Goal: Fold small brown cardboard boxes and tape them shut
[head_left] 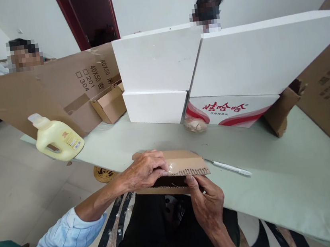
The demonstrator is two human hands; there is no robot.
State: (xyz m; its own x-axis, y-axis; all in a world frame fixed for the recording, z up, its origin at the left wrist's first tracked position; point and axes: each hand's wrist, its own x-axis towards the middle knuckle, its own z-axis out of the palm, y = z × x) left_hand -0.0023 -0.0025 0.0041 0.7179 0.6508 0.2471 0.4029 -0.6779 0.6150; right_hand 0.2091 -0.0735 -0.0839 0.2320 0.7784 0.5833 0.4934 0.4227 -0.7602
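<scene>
While being gripped from both sides — cardboard box (pixel 182 163): it is being held at the near edge of the pale green table (pixel 278 165), its top flap being kept slightly raised over a dark gap.
Left hand (pixel 145 170): it is being pressed on the top flap, fingers curled over shiny tape.
Right hand (pixel 206 202): it is being closed on the box's lower front edge, thumb up at the gap.
White tool (pixel 230 167): it is lying on the table just right of the box; whether pen or knife cannot be told.
Yellow bottle (pixel 57 138): it is lying at the table's left edge — well apart from the hands.
White boards (pixel 157 60): they are being propped upright at the far side.
</scene>
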